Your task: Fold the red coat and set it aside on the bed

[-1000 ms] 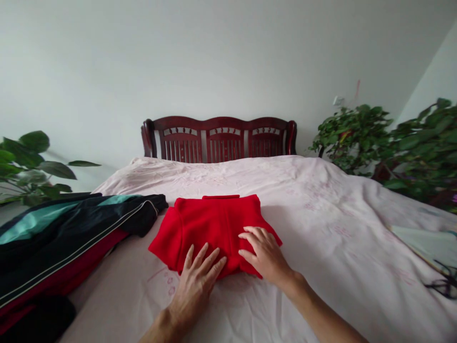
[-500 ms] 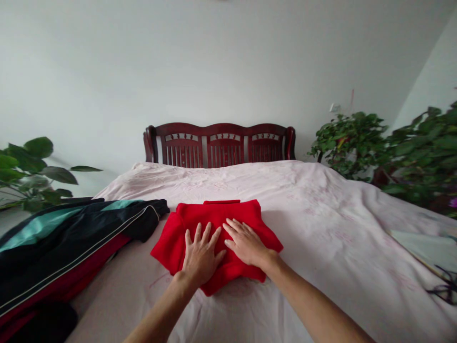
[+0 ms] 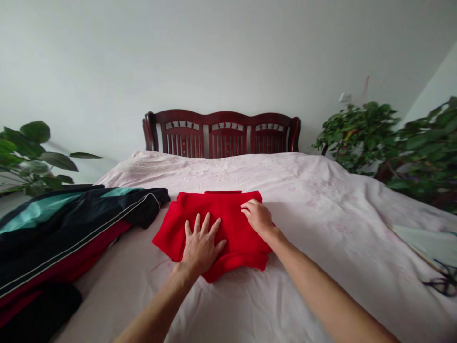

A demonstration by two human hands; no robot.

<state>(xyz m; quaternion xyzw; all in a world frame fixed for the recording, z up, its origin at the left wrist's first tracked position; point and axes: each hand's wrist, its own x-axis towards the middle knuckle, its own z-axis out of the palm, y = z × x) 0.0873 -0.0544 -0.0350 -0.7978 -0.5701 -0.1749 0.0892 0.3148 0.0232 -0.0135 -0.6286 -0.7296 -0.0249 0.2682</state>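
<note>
- Red, soft-looking cloth garment, folded into a squat bundle, lies in front of the person on a pale, pink-patterned bed cover. Its near edge forms a thick, curved band, with the left corner dipping closest to the person.
- Left hand, bare, lies flat on the left half of the garment, fingers spread. It keeps the place it had half a second ago, so it now seems to be the steadying one.
- Navy, teal and red clothing with white piping lies to the left, its far end just beside the garment; neither hand touches it.
- Right hand, bare, is at the garment's far right part, apart from the other. Here is the main change: half a second ago it lay flat near the middle, and now its fingers are curled in. Whether they pinch the cloth or only rest on it, I cannot tell.
- Judging by this, joint pressing has given way to separate roles, one hand bearing down and one busy near the edge. The uncovered middle looks fairly smooth.
- Narrow red strip juts past the garment's far edge, as before.
- Dark red-brown wooden headboard stands beyond the bed cover.
</note>
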